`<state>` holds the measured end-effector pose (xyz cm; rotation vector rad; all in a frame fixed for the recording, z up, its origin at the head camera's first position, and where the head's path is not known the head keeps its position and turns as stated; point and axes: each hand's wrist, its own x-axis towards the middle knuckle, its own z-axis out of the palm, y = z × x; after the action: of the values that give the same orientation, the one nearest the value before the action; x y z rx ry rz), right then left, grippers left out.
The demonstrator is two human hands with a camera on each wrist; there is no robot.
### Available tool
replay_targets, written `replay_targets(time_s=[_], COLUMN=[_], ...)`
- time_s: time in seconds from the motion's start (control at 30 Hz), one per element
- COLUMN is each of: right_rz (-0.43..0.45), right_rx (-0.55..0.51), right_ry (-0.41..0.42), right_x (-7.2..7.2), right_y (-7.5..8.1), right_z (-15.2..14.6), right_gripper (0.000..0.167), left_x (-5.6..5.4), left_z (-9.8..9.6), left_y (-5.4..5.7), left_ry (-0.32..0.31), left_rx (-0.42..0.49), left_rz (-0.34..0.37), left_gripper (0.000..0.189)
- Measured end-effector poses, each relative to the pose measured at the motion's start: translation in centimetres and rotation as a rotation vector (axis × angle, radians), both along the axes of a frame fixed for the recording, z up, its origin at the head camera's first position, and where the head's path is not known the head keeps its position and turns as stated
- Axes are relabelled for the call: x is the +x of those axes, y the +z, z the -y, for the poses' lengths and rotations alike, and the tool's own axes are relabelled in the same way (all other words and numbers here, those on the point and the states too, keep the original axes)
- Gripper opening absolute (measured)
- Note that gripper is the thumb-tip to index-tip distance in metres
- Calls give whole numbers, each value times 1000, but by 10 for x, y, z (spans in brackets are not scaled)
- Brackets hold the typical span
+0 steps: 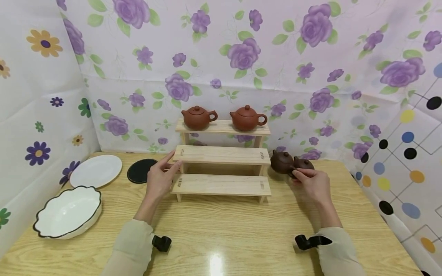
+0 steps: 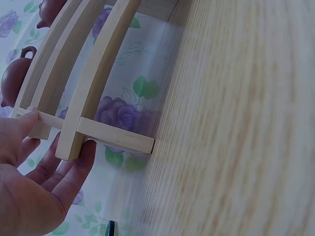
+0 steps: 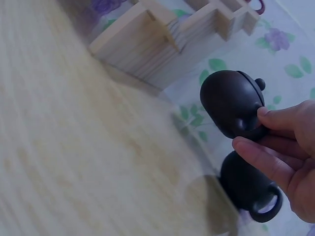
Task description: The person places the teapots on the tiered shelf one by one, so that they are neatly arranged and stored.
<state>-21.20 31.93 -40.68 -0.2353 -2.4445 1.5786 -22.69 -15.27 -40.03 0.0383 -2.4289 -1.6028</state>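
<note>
A three-step wooden display stand (image 1: 221, 154) stands against the back cloth. My left hand (image 1: 160, 178) grips its left end, with thumb and fingers round the shelf boards (image 2: 74, 128). My right hand (image 1: 315, 184) pinches the handle of a dark brown teapot (image 3: 229, 103) between thumb and fingers. In the right wrist view this teapot appears lifted off the table, just right of the stand. A second dark teapot (image 3: 246, 182) sits on the table behind that hand. Two reddish-brown teapots, one at left (image 1: 196, 118) and one at right (image 1: 246, 118), occupy the top shelf.
At the left lie a white plate (image 1: 96, 170), a scalloped white bowl (image 1: 69, 212) with a dark rim and a black round disc (image 1: 141, 171). Flowered cloth (image 1: 214, 50) hangs behind the wood-grain table (image 1: 221, 237), and patterned cloths flank both sides.
</note>
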Motion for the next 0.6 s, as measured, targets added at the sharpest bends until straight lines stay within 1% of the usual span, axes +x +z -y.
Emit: replay_targets(time_s=[0.1, 0.17, 0.37, 0.6], right_rz=[-13, -15, -31, -114], right_rx=[-38, -45, -26, 45], right_ry=[20, 26, 46, 51], right_x=[3, 4, 12, 25], right_y=[7, 12, 28, 53], right_z=[-1, -2, -2, -1], right_gripper=[38, 39, 42, 40], left_x=[0, 0, 0, -1], left_z=[1, 1, 1, 1], left_y=[0, 0, 0, -2], left_ry=[2, 1, 1, 7], left_rx=[-3, -7, -5, -18], left_rz=[-3, -7, -11, -22], left_gripper=[53, 53, 53, 53])
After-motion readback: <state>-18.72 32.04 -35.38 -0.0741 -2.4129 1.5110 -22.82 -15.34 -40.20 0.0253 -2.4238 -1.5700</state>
